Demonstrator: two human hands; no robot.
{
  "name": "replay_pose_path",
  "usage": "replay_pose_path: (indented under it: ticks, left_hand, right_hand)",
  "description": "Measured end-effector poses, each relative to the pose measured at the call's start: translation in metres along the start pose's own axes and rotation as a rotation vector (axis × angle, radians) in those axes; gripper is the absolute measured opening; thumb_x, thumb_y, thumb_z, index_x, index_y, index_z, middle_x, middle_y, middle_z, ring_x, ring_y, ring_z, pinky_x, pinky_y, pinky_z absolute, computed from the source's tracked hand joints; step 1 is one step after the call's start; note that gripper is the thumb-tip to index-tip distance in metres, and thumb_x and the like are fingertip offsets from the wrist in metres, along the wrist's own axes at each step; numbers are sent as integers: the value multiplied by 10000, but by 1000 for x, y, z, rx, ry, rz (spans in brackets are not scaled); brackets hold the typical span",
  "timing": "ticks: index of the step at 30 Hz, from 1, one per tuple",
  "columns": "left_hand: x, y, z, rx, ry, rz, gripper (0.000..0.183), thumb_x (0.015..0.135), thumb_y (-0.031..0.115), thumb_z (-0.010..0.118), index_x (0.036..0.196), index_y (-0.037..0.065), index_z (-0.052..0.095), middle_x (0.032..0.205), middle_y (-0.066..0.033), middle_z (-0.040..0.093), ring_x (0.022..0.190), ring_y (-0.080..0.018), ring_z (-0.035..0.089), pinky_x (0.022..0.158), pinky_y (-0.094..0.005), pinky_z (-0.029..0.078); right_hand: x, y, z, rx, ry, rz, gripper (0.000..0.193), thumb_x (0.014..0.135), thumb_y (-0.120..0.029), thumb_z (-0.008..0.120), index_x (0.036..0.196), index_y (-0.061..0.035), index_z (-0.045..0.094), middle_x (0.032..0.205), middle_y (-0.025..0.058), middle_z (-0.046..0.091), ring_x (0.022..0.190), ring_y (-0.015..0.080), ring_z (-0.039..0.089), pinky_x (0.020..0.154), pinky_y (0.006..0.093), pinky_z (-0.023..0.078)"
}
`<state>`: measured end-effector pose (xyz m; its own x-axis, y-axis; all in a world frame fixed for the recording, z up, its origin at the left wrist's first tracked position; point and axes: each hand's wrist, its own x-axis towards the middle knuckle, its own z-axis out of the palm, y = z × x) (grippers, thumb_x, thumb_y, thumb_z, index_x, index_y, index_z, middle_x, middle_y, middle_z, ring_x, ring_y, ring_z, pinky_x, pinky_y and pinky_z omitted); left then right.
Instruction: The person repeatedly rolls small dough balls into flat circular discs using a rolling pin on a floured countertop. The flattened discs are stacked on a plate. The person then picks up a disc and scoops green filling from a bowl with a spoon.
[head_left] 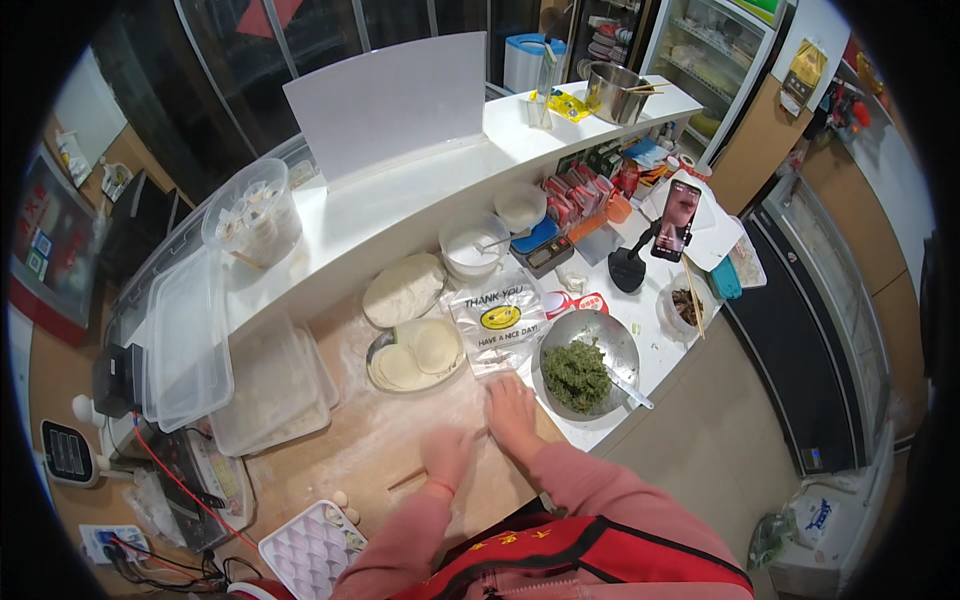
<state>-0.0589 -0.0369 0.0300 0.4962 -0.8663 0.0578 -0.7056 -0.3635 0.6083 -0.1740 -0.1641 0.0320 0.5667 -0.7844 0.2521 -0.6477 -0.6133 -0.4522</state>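
My left hand (449, 455), smeared by motion, lies over the middle of a thin wooden rolling pin (407, 480) on the floured board (340, 465). The pin's left end sticks out below the hand. Just right of it my right hand (512, 412) is down on the board with its fingers drawn together. Whatever is under those fingers is hidden. Beyond the hands lie round dough wrappers (437, 346) on a tray, with a floury oval tray (404, 290) behind. A few small dough pieces (341, 498) sit beside a lilac moulded tray (312, 545) at lower left.
To the right stands a metal bowl (618, 345) of green filling with a spoon (628, 388). A printed plastic bag (497, 330) lies beside it. Further right are a phone on a stand (677, 220) and a small bowl with chopsticks (686, 308). Clear plastic boxes (265, 385) lean at left.
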Motion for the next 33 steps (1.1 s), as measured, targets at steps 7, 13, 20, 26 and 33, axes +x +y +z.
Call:
replay_pose_path:
  ticks: [7,13,20,26,33]
  left_hand:
    - [-7,-1,8,10,66,64,243,900,306,725,786,92,748,837,-131,676,852,-359,643,759,-482,481]
    - [-10,-8,7,-10,28,-18,304,918,331,678,779,70,746,841,-161,694,841,-381,652,736,-513,480]
    - [-16,-15,13,103,54,111,208,868,299,762,789,108,733,860,-105,677,838,-337,636,771,-473,462]
    - [-17,-19,6,9,24,35,281,888,355,735,767,101,738,821,-131,683,793,-361,636,736,-509,457]
    - [-22,-14,4,12,58,54,349,928,395,691,771,89,752,824,-162,694,783,-391,646,712,-533,463]
  right_hand:
    - [-12,3,-3,-6,-47,-47,219,933,-170,611,1142,-121,654,1114,91,626,1067,307,585,927,467,399]
    - [-4,3,0,-22,-8,12,257,945,-183,599,1188,-120,654,1161,92,621,1106,315,564,951,484,383]
    - [-3,-4,-6,-29,-116,50,223,914,-142,615,1129,-110,665,1134,97,626,1088,298,580,952,456,407]
    - [-4,-2,0,-9,-72,63,256,932,-141,606,1184,-119,648,1166,86,612,1164,294,556,976,476,373]
    - [-11,0,5,-1,-81,14,264,931,-144,604,1188,-113,657,1178,102,620,1142,308,569,999,469,379]
